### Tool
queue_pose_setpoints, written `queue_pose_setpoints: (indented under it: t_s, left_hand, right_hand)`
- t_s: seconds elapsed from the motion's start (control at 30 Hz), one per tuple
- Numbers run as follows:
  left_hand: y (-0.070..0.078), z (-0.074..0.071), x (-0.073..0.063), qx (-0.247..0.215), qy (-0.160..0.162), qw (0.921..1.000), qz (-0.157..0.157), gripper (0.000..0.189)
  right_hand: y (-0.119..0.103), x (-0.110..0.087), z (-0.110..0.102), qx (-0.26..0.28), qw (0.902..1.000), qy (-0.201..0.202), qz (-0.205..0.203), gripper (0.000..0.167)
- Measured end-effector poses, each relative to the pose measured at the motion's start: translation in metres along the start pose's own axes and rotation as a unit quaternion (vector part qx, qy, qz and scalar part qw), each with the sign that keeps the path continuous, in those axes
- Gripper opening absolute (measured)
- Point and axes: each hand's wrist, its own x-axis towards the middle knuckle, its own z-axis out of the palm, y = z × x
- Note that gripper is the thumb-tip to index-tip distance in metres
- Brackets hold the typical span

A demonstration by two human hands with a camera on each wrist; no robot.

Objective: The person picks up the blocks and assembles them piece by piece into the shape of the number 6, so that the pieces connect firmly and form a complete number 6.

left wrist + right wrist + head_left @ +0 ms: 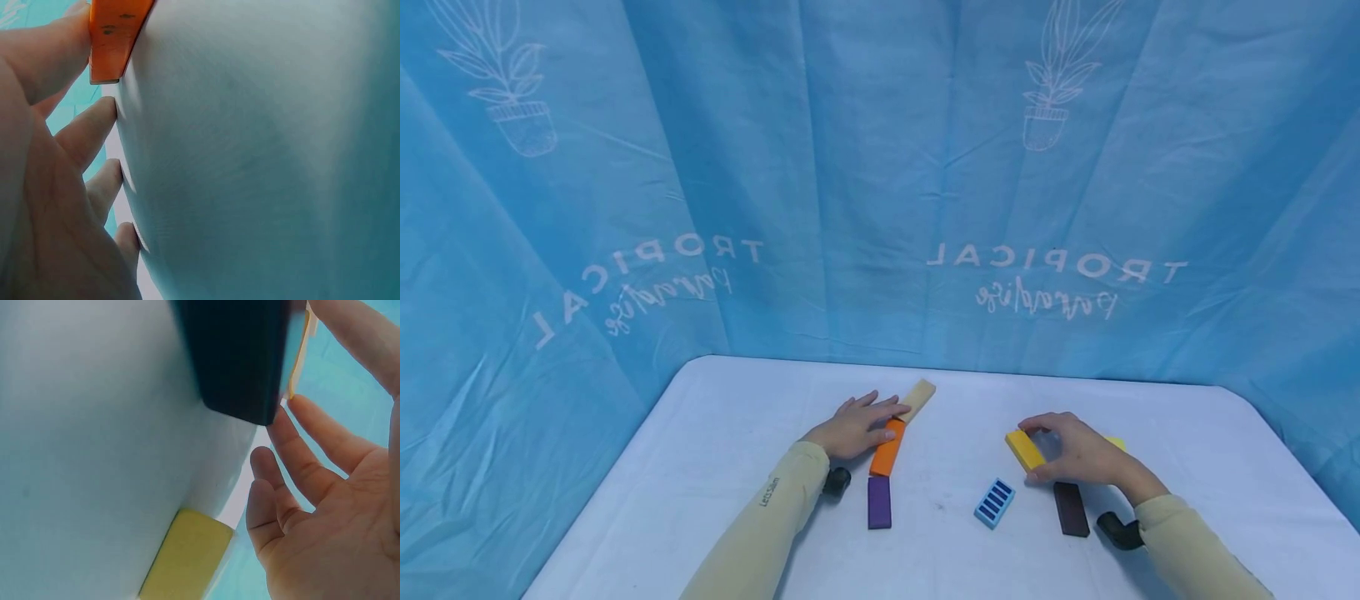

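Observation:
My left hand point(852, 427) lies with fairly straight fingers beside a row of blocks. Its thumb touches an orange block point(887, 448), also seen in the left wrist view, and its index finger reaches the cream block point(919, 398) at the row's far end. A purple block point(879, 502) forms the near end. On the right, my right hand point(1078, 450) pinches a golden-yellow block point(1025, 450) between thumb and fingers; in the right wrist view only a thin edge of that block shows. Close by this hand lies a dark brown block point(1071, 509).
A light blue block with dark bars point(995, 502) lies between the hands. A paler yellow block point(187, 556) sits beyond the right hand, mostly hidden in the head view. Blue curtains point(880, 183) hang behind the white table point(775, 375).

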Motion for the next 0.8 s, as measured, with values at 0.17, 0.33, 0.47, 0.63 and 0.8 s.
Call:
queue_pose_setpoints:
  t_s: [0.17,0.33,0.47,0.63,0.8]
  left_hand:
    - [0.0,0.0001,0.0002,-0.002,0.001,1.0,0.001,0.049]
    - [-0.0002,0.0005,0.0008,0.0,0.001,1.0,-0.001,0.049]
    - [-0.0003,0.0009,0.0009,0.0,0.001,1.0,-0.004,0.049]
    - [0.0001,0.0012,0.0008,-0.003,0.0,1.0,-0.004,0.049]
    - [0.0002,0.0009,0.0004,-0.001,0.001,1.0,-0.005,0.049]
  right_hand:
    - [-0.0003,-0.0003,0.0014,-0.015,0.9999,0.006,-0.002,0.079]
    - [-0.0014,-0.001,0.0037,-0.029,0.9995,0.014,-0.003,0.075]
    - [-0.0026,-0.0014,0.0048,-0.033,0.9993,0.019,0.0,0.072]
    - [-0.0039,-0.0022,0.0046,-0.033,0.9992,0.022,0.007,0.073]
    - [-0.0047,-0.0019,0.0046,-0.031,0.9989,0.028,0.019,0.078]
